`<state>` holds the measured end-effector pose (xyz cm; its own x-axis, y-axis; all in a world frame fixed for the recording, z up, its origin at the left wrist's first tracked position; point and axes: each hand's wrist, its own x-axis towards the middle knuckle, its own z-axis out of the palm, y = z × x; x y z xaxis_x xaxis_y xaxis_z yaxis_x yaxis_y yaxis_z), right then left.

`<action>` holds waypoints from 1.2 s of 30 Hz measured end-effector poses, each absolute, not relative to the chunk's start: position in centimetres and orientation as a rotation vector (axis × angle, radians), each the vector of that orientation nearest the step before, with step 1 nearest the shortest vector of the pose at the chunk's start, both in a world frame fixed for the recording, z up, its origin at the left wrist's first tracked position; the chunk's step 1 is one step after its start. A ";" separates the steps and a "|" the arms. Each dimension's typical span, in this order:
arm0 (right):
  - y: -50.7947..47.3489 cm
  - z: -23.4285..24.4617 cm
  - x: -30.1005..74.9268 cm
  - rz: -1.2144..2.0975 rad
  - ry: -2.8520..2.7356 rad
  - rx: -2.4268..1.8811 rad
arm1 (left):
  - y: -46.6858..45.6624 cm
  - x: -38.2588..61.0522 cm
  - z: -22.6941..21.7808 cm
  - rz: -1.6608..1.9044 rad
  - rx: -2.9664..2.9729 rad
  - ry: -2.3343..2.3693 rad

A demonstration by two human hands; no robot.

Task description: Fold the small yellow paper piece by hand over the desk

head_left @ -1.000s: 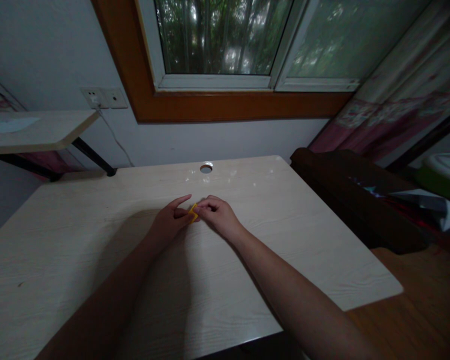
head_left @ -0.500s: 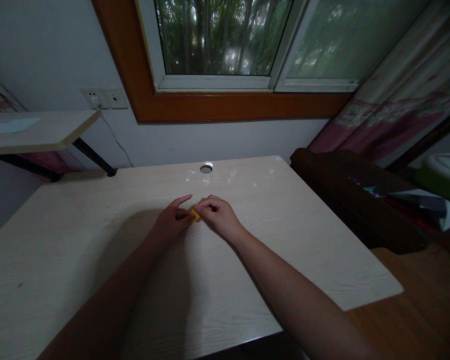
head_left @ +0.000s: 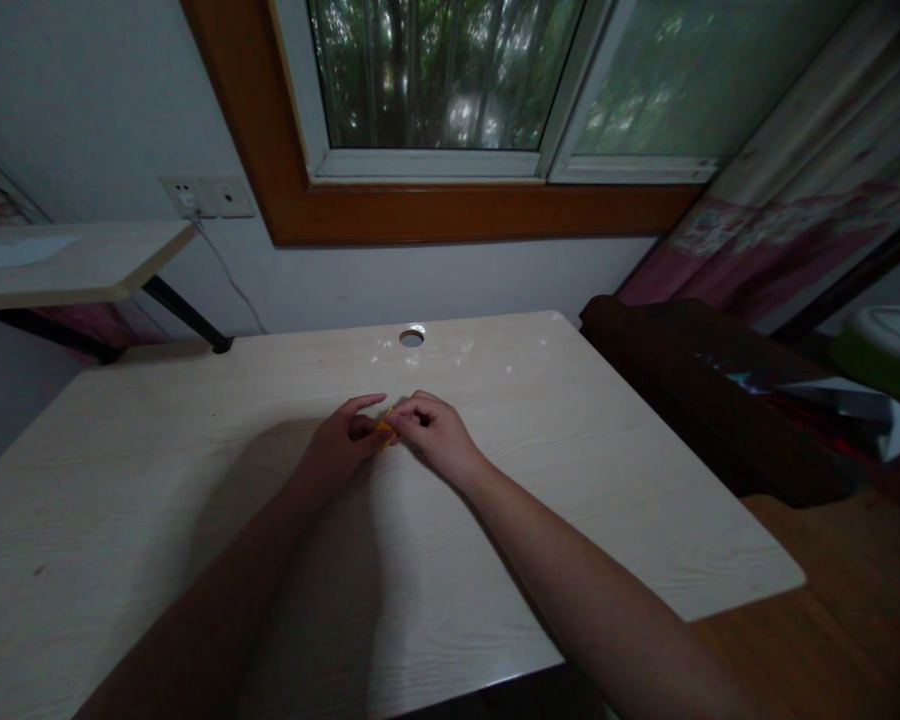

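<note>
Near the middle of the pale desk [head_left: 495, 560], a small yellow piece [head_left: 385, 427], thin and paper-like, is pinched between my two hands. My left hand [head_left: 339, 440] grips its left side with the thumb and fingers, while the index finger stretches out above it. From the right, my right hand [head_left: 436, 430] pinches its upper edge between thumb and fingertips. Fingers cover most of the piece, so its full shape is hidden. Both hands are low over the desktop.
A round cable hole [head_left: 412, 339] lies near the desk's back edge. On the left stands a raised shelf [head_left: 120, 260] on black legs. A cord [head_left: 229, 275] runs down from the wall socket [head_left: 195, 197]. Dark wooden furniture [head_left: 690, 390] stands to the right.
The yellow piece shows less of its face now and looks narrower between the fingers. My left index finger has dipped slightly; the arms have barely moved.
</note>
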<state>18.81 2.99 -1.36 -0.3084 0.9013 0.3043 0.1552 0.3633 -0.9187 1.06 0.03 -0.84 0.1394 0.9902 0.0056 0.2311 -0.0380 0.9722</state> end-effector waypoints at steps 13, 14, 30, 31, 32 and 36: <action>3.4 -2.2 18.9 0.984 -1.698 -0.900 | 0.2 1.0 -1.3 1.053 1.535 1.356; 3.3 -2.0 18.9 0.967 -1.699 -0.889 | 0.3 1.0 -1.4 1.062 1.529 1.337; 3.4 -2.8 18.7 1.312 -1.513 -0.901 | 0.2 1.4 -2.2 1.223 1.413 1.145; 3.5 -2.9 18.7 1.341 -1.504 -0.898 | 0.1 1.4 -2.1 1.219 1.410 1.144; 3.5 -2.9 18.7 1.362 -1.499 -0.891 | 0.1 1.4 -2.0 1.214 1.410 1.141; 3.6 -3.1 18.6 1.417 -1.480 -0.845 | 0.1 1.3 -2.2 1.204 1.427 1.142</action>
